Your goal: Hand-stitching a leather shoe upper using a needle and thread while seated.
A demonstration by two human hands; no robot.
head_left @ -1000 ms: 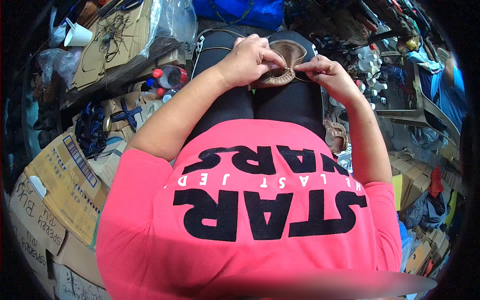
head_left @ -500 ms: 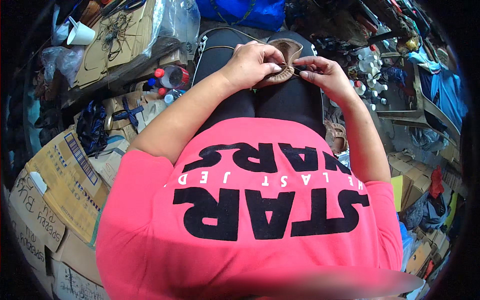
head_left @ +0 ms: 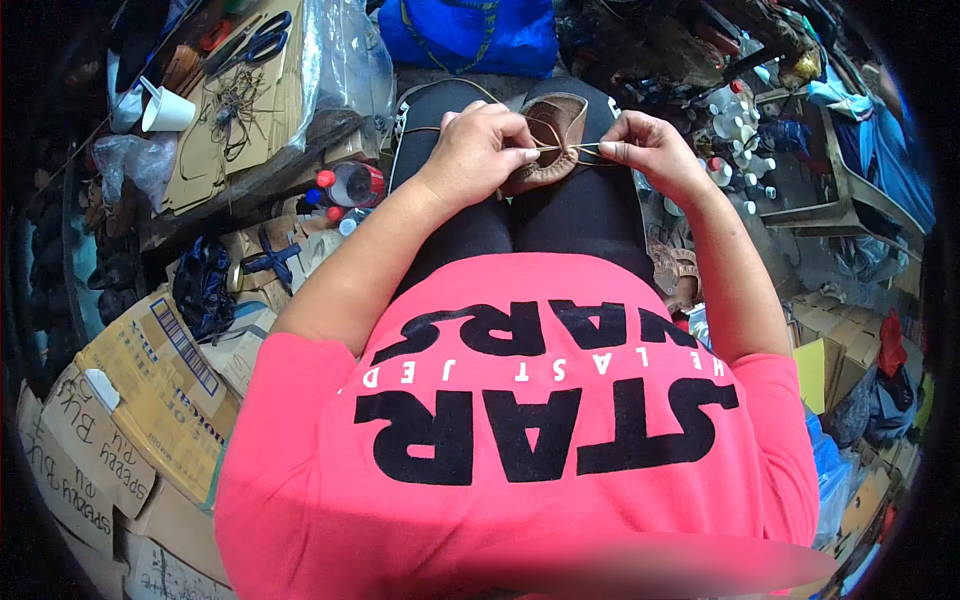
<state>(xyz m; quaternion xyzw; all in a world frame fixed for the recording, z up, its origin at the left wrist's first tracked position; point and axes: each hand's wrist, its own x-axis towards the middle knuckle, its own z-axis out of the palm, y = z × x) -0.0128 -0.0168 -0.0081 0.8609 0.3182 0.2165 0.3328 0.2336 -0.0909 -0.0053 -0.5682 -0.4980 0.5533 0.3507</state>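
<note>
A small brown leather shoe (head_left: 553, 128) lies on my lap, across my black trousers (head_left: 560, 215). My left hand (head_left: 482, 150) rests on the shoe's left side and pinches a thin tan lace (head_left: 568, 148). My right hand (head_left: 650, 152) pinches the other end of that lace just to the right of the shoe. The lace runs taut between the two hands over the shoe's opening.
A cardboard-topped bench (head_left: 240, 110) at the left carries scissors (head_left: 262, 32), cord and a white paper cup (head_left: 165, 110). Bottles with red caps (head_left: 350, 185) stand under it. Cardboard boxes (head_left: 150, 390) pile at lower left, white bottles (head_left: 735, 125) at the right, a blue bag (head_left: 470, 35) ahead.
My hands moved apart and slightly toward me, drawing the lace tight between them. The shoe has shifted a little on my lap.
</note>
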